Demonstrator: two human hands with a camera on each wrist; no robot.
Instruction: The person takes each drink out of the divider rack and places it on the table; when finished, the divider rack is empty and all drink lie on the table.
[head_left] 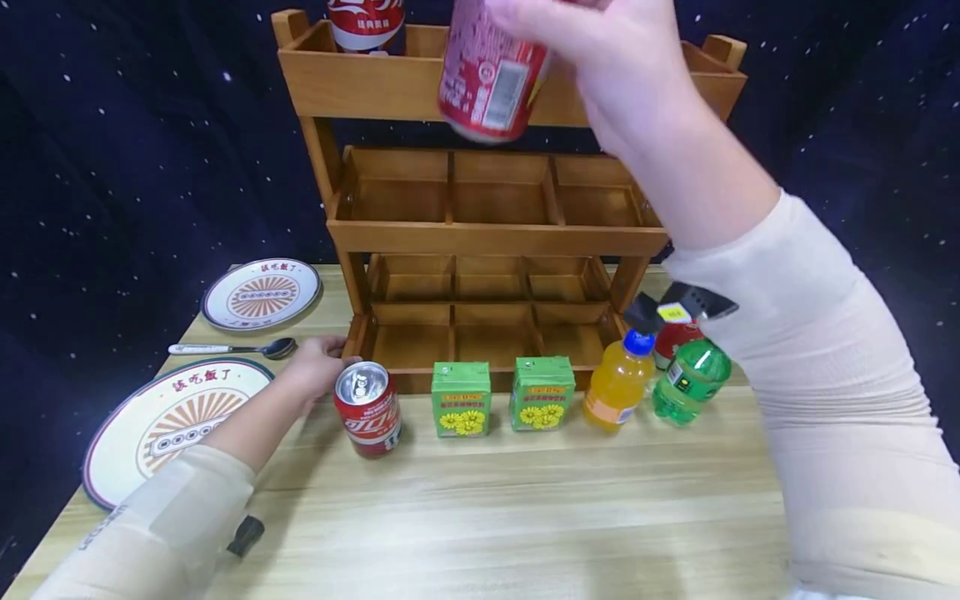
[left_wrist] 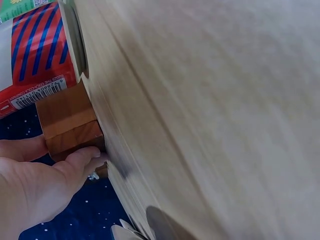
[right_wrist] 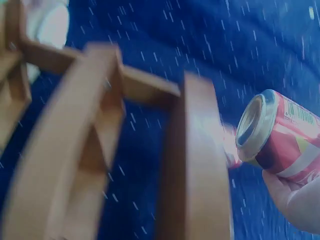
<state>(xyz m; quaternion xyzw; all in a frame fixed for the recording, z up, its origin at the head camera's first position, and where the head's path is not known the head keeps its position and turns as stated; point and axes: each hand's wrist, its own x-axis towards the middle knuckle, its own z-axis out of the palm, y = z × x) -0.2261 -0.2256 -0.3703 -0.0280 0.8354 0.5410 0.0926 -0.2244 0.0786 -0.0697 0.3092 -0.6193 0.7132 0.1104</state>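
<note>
My right hand grips a pinkish-red can in front of the top tier of a wooden three-tier rack. In the right wrist view the same can is tilted, its metal end facing the camera. My left hand is at the rack's lower left corner. The left wrist view shows the thumb and fingers of that hand pinching a wooden end of the rack. A red cola can stands upright on the table just right of my left hand.
Another red can sits in the top tier's left end. Before the rack stand two green drink cartons, an orange drink bottle, a green bottle and a partly hidden red-labelled item. At left lie two plates and a spoon.
</note>
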